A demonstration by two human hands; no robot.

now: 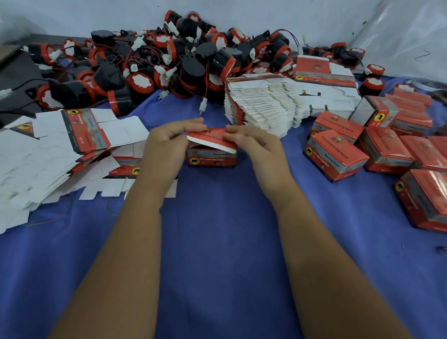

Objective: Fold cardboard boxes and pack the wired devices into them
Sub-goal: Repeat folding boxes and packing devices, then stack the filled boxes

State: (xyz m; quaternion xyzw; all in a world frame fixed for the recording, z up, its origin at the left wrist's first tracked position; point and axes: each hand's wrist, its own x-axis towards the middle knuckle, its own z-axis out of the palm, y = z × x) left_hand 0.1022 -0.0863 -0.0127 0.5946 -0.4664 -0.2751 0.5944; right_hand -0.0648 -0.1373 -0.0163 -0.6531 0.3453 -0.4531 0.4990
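A small red cardboard box (211, 158) stands on the blue cloth (220, 233) in the middle, its top lid flap (211, 139) raised and half folded over. My left hand (167, 139) pinches the flap's left end. My right hand (249, 141) pinches its right end. The box's inside is hidden by the flap. A large heap of black and red wired devices (161, 67) lies behind, along the wall.
Flat unfolded box blanks (37, 162) spread at the left. A neat stack of flat blanks (263, 103) stands behind my right hand. Several closed red boxes (385, 147) crowd the right side. A dark carton (6, 84) sits far left.
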